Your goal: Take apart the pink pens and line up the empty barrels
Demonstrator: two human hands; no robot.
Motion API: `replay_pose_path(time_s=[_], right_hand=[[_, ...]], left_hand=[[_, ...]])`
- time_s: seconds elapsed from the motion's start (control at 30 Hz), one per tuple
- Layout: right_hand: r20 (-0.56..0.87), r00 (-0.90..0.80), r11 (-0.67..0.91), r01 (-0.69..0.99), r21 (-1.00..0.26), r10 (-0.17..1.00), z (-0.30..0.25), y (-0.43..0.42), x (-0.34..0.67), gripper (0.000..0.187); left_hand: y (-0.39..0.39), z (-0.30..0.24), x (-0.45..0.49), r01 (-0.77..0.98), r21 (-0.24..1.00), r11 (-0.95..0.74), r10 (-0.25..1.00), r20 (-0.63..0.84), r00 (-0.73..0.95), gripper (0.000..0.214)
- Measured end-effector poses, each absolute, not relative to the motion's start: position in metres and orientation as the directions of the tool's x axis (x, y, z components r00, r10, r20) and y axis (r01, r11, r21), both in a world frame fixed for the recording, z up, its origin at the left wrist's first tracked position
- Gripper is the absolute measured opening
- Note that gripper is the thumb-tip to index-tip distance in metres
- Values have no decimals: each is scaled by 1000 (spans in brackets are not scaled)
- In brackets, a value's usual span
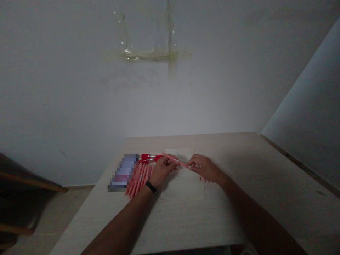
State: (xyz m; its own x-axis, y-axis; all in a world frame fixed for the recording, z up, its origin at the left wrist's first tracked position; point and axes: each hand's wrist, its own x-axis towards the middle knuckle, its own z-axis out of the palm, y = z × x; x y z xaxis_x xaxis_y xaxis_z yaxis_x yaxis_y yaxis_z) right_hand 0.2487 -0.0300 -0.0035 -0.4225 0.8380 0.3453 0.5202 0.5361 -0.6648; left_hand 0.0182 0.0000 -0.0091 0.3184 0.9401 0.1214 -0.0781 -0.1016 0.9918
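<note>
Pen of slim pink plastic (175, 160) is slanting sideways between your hands, your curled left hand (162, 170) gripping it beside the pile of pink red-tipped pens (139, 180), your right hand (204, 168) pinching its other end.

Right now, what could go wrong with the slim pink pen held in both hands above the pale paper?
The slim pink pen, pinched between the left hand and the right hand, might slip and roll across the pale sheet of paper. The fanned pile of pink pens with red ends lies near the left edge of the pale wooden table, so a bump from the left arm could perhaps knock some off.
</note>
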Motion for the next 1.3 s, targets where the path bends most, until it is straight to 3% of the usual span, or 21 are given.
replay_pose_path(time_s=[0.33, 0.47, 0.67, 0.8, 0.87, 0.97, 1.07, 1.2, 1.3], right_hand=[[345, -385, 516, 593, -618, 856, -12, -28, 240, 16], [310, -319, 443, 574, -689, 896, -7, -30, 240, 12], [342, -117, 359, 403, -842, 932, -6, -22, 255, 25], [366, -53, 369, 151, -917, 929, -10, -19, 251, 29], [344, -94, 354, 119, -928, 934, -11, -21, 245, 30], [311, -164, 343, 228, -911, 936, -11, -23, 239, 32], [266, -105, 286, 326, -901, 958, -10, -24, 242, 33], [84, -68, 104, 392, -914, 994, -11, -27, 248, 36], [32, -111, 76, 418, -905, 993, -12, -29, 248, 37]], left_hand=[[0, -14, 20, -87, 991, -106, 928, 130, 350, 29], [2, -13, 18, -78, 991, -105, 945, 124, 303, 31], [9, -13, 12, -124, 982, -142, 960, 167, 223, 21], [5, -16, 16, -16, 985, -173, 925, 168, 341, 26], [2, -16, 18, 88, 964, -251, 884, 192, 427, 28], [-1, -15, 16, 283, 844, -456, 810, 262, 525, 28], [-1, -17, 11, 423, 648, -634, 727, 313, 611, 39], [2, -27, 5, 578, 461, -674, 705, 166, 689, 67], [3, -34, 4, 630, 398, -667, 713, 98, 694, 71]])
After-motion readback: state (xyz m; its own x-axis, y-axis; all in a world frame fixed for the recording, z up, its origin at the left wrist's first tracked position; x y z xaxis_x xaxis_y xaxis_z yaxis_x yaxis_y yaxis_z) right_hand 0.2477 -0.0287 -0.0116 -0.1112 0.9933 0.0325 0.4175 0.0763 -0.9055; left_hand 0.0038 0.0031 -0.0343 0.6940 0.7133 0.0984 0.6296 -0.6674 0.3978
